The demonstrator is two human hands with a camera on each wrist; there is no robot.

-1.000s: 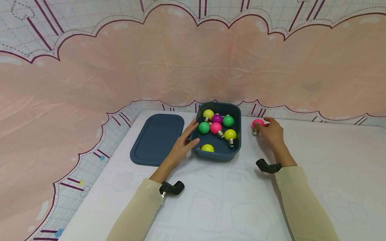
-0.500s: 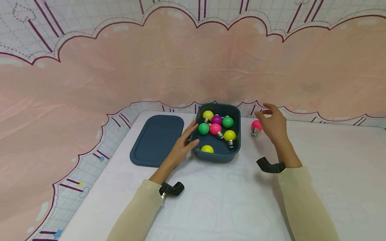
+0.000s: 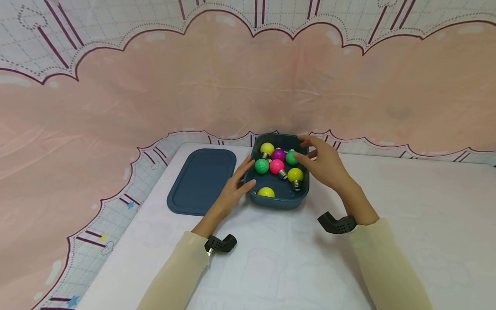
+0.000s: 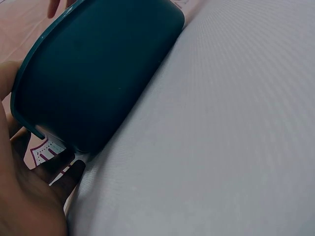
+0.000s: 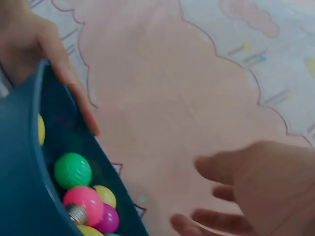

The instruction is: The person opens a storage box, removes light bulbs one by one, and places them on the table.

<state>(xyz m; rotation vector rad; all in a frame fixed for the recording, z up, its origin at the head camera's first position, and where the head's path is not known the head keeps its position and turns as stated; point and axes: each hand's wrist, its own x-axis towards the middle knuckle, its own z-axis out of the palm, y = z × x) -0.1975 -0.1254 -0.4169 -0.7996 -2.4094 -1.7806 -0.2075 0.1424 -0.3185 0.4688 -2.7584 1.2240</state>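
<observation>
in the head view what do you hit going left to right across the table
Lid → left hand → box of bulbs → right hand

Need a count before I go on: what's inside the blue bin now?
Inside the blue bin lie seven coloured bulbs: three yellow, two green, one pink, one purple. The right hand covers the bin's far right corner, so anything there is hidden.
</observation>
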